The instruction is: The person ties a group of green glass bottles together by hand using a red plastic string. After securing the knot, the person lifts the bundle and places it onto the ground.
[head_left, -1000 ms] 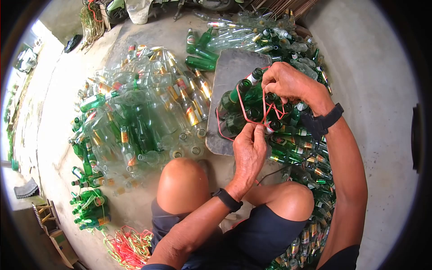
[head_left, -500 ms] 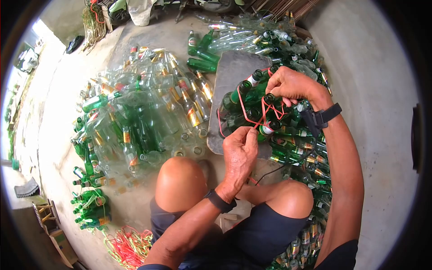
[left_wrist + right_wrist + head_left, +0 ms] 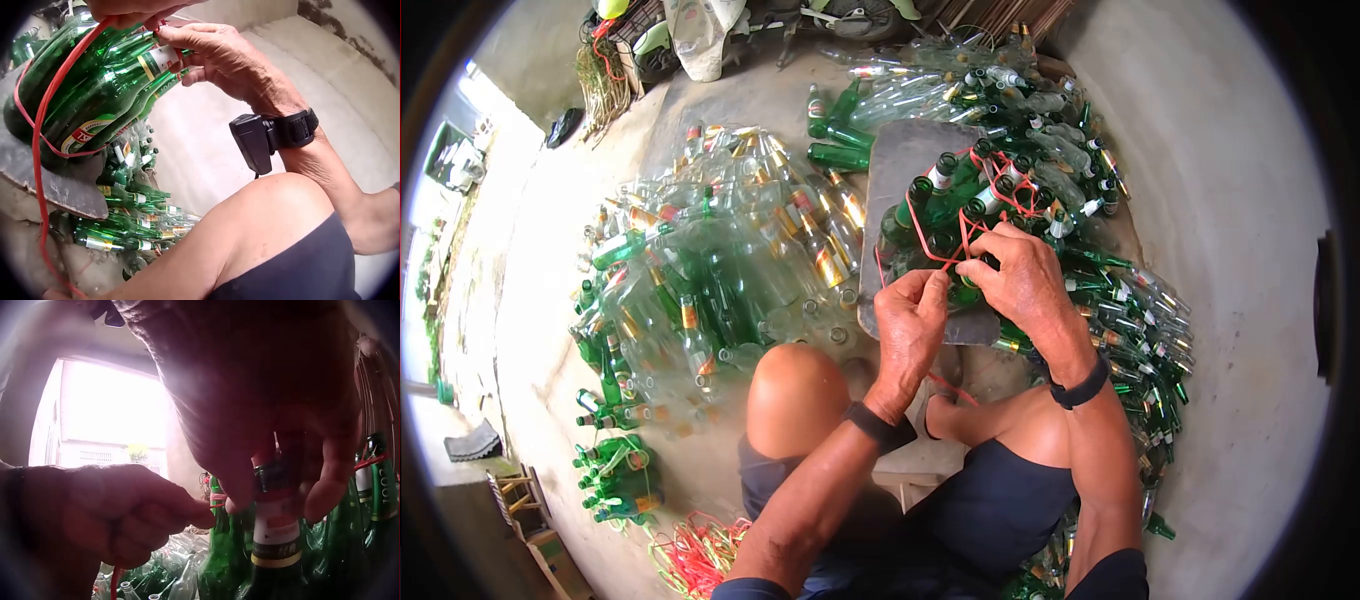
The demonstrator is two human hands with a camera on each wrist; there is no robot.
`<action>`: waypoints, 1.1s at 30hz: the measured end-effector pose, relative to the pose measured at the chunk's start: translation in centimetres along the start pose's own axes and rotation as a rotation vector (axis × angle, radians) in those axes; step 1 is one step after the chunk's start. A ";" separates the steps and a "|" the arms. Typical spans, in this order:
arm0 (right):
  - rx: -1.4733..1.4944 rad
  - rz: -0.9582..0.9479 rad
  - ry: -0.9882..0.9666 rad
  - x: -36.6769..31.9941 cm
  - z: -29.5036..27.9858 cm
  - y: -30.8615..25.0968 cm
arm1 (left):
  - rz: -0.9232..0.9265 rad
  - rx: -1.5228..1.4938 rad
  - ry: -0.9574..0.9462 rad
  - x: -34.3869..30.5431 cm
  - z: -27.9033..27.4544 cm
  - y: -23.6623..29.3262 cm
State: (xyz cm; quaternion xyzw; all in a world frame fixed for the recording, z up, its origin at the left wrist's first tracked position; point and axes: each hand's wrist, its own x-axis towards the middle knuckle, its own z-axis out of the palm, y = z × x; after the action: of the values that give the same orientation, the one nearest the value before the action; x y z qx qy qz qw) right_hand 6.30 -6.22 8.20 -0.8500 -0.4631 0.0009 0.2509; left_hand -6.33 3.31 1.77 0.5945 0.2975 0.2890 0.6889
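Note:
Green glass bottles (image 3: 897, 228) stand bunched on a dark slab (image 3: 900, 152), with red plastic cord (image 3: 917, 232) looped round their necks and bodies. My left hand (image 3: 908, 325) pinches the cord at the near side of the bunch; a length of cord (image 3: 39, 131) hangs down from it in the left wrist view. Close beside it, my right hand (image 3: 1028, 288) bends over a near bottle's neck, its fingertips on the cord. In the right wrist view, fingers flank a labelled bottle neck (image 3: 275, 534), and a short stretch of cord spans both hands. The palm hides part of the neck.
Clear and green bottles (image 3: 720, 260) lie heaped on the floor to the left, with more bottles (image 3: 1120, 320) to the right and behind. A tied green bundle (image 3: 618, 475) lies at lower left, near a tangle of red and yellow-green cord (image 3: 695, 555). A wall (image 3: 1230, 250) rises at right.
My right hand has moved from the far bottle necks toward the near side, down beside the left hand. The left hand keeps its pinch and has shifted slightly left. The head view has also shifted.

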 end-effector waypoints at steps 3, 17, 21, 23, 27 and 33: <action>0.065 0.002 0.078 0.0 0.3 0.2 | 0.022 0.053 -0.010 0.3 -0.5 -0.1; 0.038 0.086 0.052 0.1 0.6 0.2 | 0.139 0.291 -0.098 0.8 -2.6 2.3; 0.086 0.045 0.069 0.0 0.9 0.7 | 0.195 0.355 -0.164 1.8 -3.0 2.8; 0.119 0.004 0.104 -0.1 1.1 1.0 | 0.175 0.415 -0.205 2.2 -3.4 3.7; 0.152 -0.033 0.160 -0.2 1.9 1.2 | 0.280 0.639 -0.317 3.5 -3.7 4.9; 0.130 -0.010 0.164 -0.2 2.1 1.2 | 0.489 0.802 -0.446 6.3 -2.6 8.3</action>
State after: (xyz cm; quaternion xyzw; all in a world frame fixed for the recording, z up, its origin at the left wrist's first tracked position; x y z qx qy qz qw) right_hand 6.68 -5.99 5.82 -0.8268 -0.4443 -0.0399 0.3425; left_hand -4.52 10.84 9.26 0.9111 0.0832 0.1712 0.3656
